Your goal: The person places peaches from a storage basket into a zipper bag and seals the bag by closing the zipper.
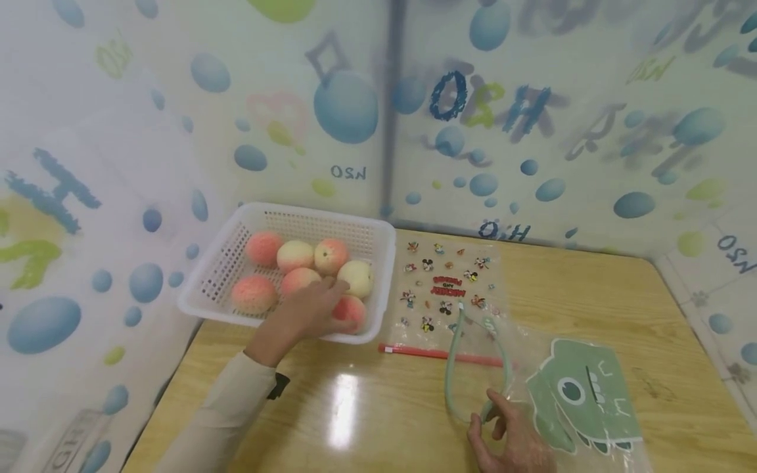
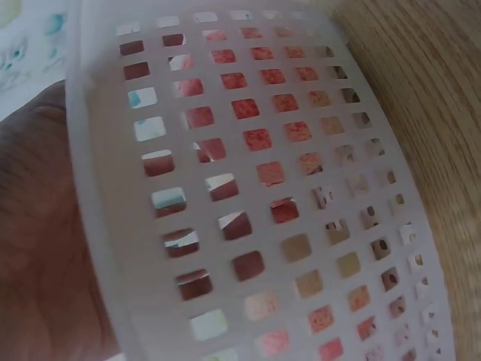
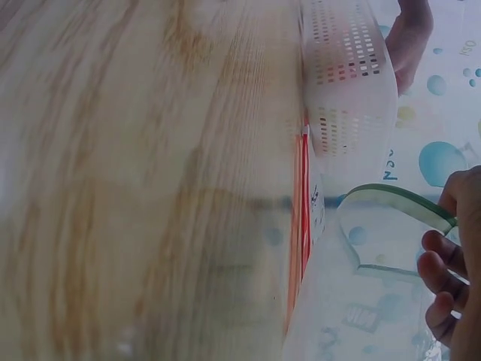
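Left hand partly hides a peach in the near right corner of the basket, whether gripped I cannot tell; right hand, cut off below, pinches the rim of the dinosaur bag, which overlaps the red-zip bag

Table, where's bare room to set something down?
Bare table: before the basket, left of the green bag; also behind that bag, right of the red-zip bag. Crowded: the basket, with peaches and left hand, and between the bags.

Fingers pinch a clear bag by its green rim.
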A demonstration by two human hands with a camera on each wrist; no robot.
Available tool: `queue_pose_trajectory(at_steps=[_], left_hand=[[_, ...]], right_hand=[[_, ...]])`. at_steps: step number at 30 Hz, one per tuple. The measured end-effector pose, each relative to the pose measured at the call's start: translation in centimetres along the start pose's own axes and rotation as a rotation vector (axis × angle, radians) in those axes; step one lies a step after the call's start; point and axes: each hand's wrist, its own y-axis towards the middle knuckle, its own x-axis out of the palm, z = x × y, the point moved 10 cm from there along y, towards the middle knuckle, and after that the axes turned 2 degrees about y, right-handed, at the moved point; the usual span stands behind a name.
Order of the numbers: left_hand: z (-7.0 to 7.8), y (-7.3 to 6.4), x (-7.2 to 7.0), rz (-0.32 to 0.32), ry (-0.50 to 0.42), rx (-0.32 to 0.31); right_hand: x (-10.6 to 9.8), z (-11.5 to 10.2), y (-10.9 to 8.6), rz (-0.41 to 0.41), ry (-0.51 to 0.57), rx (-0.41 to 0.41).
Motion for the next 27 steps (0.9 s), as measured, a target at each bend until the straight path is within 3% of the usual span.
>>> queue_pose_trajectory(at_steps=[5, 12, 14, 17, 22, 27], left_hand=[[-0.6, 0.4, 0.6, -0.034, 0.024, -0.04], [-0.6, 0.9, 1.2, -0.074, 0.057, -0.068], [-0.4, 1.1, 1.3, -0.08, 0.076, -0.056], [-0.1, 1.3, 1.3, -0.078, 0.097, -0.044], [0.0, 1.5, 1.3, -0.065, 0.125, -0.041], [0.1, 1.5, 0.9, -0.006, 0.155, -0.008]], right_hand=[[0.1, 0.0, -0.1, -0.01, 0.009, 0.014], [1.4, 0.9, 0.0, -0.233, -0.019, 0.224], [1.5, 0.8, 0.1, -0.262, -0.022, 0.232], [1.5, 0.6, 0.1, -0.236, -0.012, 0.189], [0.9, 0.1, 0.1, -0.11, -0.007, 0.084], [0.5, -0.1, 0.3, -0.039, 0.002, 0.015]])
